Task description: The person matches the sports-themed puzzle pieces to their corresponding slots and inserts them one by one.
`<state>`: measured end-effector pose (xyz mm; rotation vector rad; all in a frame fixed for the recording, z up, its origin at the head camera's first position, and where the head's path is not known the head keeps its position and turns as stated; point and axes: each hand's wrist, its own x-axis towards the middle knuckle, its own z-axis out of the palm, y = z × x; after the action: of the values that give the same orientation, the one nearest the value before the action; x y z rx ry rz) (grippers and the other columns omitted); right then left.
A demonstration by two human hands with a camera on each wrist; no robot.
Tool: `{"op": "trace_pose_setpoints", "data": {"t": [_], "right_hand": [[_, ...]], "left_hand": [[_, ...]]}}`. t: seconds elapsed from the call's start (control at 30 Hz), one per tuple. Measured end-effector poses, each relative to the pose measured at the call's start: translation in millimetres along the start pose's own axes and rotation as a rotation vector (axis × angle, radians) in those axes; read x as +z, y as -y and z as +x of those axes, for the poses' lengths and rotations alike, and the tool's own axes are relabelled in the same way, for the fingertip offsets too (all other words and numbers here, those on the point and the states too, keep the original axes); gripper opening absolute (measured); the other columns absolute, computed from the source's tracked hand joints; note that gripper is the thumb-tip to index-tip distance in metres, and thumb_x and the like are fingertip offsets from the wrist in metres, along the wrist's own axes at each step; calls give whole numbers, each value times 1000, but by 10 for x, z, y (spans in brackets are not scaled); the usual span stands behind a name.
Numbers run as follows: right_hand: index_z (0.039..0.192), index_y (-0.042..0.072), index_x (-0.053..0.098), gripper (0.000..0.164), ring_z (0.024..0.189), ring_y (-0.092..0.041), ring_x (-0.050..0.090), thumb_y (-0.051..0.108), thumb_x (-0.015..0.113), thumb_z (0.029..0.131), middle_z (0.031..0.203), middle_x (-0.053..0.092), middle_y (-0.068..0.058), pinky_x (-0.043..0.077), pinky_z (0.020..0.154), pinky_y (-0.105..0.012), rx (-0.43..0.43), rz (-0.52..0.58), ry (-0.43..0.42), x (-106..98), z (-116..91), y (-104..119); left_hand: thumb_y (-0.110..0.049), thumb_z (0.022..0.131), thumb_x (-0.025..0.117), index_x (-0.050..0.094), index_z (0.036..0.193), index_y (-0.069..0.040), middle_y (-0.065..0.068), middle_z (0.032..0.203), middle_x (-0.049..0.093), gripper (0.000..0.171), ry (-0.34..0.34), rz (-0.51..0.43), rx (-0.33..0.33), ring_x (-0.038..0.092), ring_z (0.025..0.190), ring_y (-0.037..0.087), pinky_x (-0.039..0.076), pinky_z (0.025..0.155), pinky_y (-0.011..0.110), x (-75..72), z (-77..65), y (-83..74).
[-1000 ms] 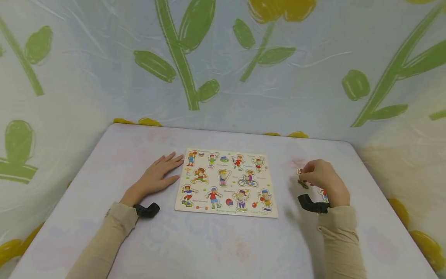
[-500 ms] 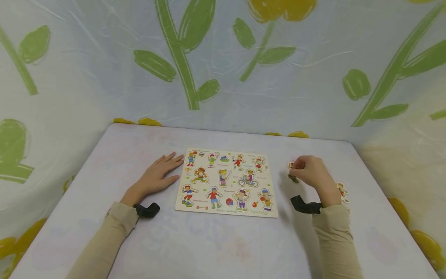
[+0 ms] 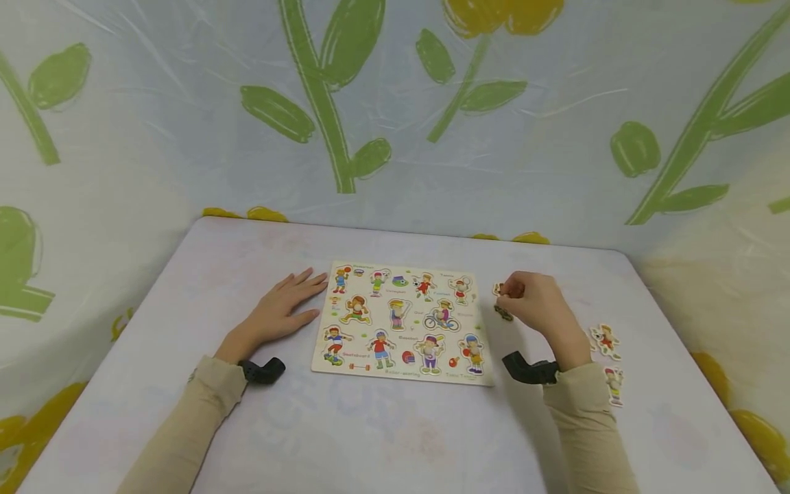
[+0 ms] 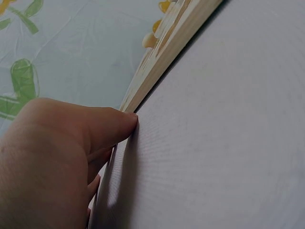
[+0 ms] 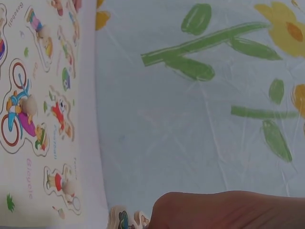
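Note:
A flat wooden puzzle board (image 3: 364, 353) printed with children playing sports lies mid-table. Palm down, my left hand (image 3: 280, 309) rests at the board's left side with fingers spread; in the left wrist view its thumb tip reaches the board's edge. Just off the board's right side, my right hand (image 3: 537, 302) pinches a small puzzle piece (image 3: 503, 313) with thumb and fingertips, which cover part of it. In the right wrist view that hand shows at the bottom, the piece's edge beside it.
Two loose puzzle pieces, a football player (image 3: 606, 341) and a figure in a pink cap (image 3: 614, 385), lie on the table right of my right wrist. Several knobbed pieces, such as the bicycle rider (image 5: 24, 114), sit on the board. A flower-printed cloth (image 3: 524, 178) hangs behind the table.
My right hand has moved left toward the board with the pinched piece. The loose pieces behind it have come into view. My left hand has stayed in place.

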<state>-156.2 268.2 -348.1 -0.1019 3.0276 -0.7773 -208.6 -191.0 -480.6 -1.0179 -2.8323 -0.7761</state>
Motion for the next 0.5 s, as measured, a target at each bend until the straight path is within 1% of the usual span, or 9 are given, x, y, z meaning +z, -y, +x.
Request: {"op": "trace_pose_setpoints", "data": {"t": [0.27, 0.5], "right_hand": [[90, 2, 67, 11, 73, -23, 56, 11, 69, 84, 79, 64, -8, 46, 60, -33, -50, 17, -13, 61, -13, 171], [87, 2, 67, 7, 69, -21, 56, 8, 68, 82, 76, 64, -7, 46, 61, -33, -135, 43, -59, 140, -23, 326]], "left_hand": [[-32, 96, 61, 44, 150, -8, 6, 158, 37, 61, -5, 2, 10, 20, 149, 32, 10, 122, 51, -2, 1, -3], [-31, 96, 61, 44, 150, -7, 6, 158, 36, 61, -3, 6, 14, 20, 149, 33, 10, 122, 51, 2, 14, -13]]}}
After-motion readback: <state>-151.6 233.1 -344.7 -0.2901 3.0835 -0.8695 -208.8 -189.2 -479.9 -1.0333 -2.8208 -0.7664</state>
